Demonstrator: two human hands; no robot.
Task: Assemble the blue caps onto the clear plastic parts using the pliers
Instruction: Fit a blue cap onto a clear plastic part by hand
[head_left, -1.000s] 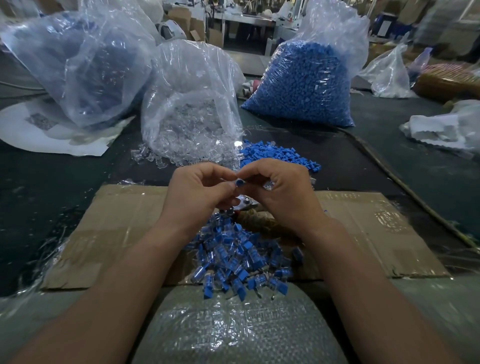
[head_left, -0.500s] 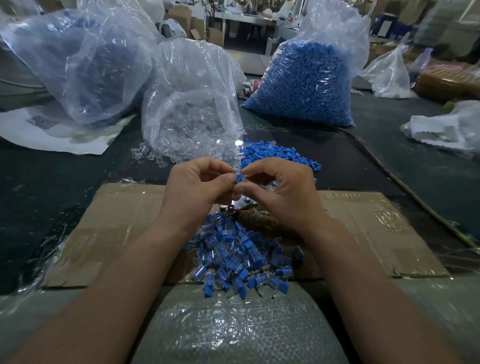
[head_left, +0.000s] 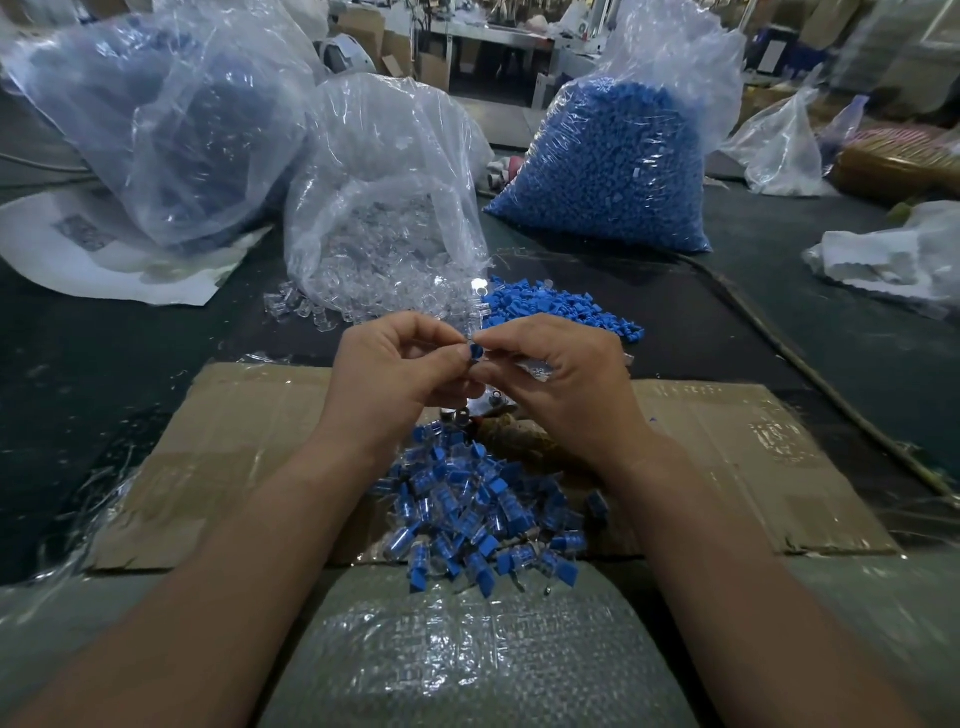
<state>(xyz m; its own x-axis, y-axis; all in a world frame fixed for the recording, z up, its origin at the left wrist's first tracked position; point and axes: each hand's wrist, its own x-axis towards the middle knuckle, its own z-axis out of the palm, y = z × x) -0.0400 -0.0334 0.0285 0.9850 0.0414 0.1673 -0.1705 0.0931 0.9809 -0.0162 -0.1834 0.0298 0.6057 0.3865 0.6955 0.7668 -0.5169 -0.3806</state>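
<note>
Both hands are raised just above the cardboard (head_left: 753, 457) so the small pieces meet close under the eyes. The left hand (head_left: 395, 374) and right hand (head_left: 561, 384) come together fingertip to fingertip, and the fingers (head_left: 498, 344) of both are clamped on one blue cap (head_left: 474, 352). The clear part it goes on is too hidden to make out. This looks like seating the cap by hand before squeezing. The pliers (head_left: 496, 404) lie directly beneath the hands, within quick reach. Loose caps (head_left: 561, 306) and the open bag of clear parts (head_left: 384, 260) lie just beyond on the worktop (head_left: 104, 364), near for grabbing. The finished pieces (head_left: 467, 509) are heaped nearer the body, probably so they stay apart from the supply.
</note>
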